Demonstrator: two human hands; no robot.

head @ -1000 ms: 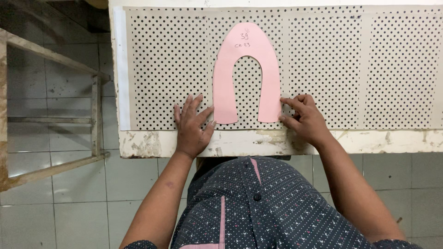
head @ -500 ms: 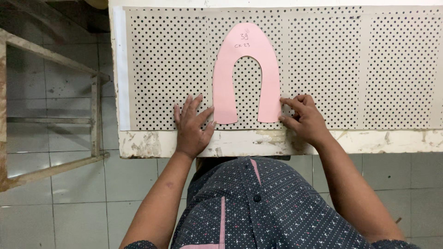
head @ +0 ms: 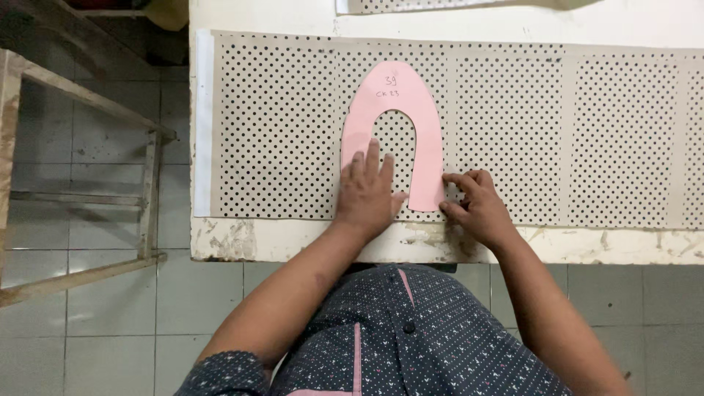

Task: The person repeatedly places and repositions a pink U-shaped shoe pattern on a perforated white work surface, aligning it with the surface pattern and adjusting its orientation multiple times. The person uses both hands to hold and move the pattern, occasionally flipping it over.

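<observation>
The pink horseshoe-shaped pattern [head: 429,132] lies on the perforated sheet [head: 279,125], legs toward the tabletop's near edge. The left hand [head: 369,192] presses flat on its left leg; the right hand [head: 475,207] pinches the right leg's end.

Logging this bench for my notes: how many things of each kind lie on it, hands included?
Pink horseshoe-shaped template: 1
Perforated sheets: 2, a large one and one at the far edge
Hands: 2, left hand, right hand
Total: 5
</observation>
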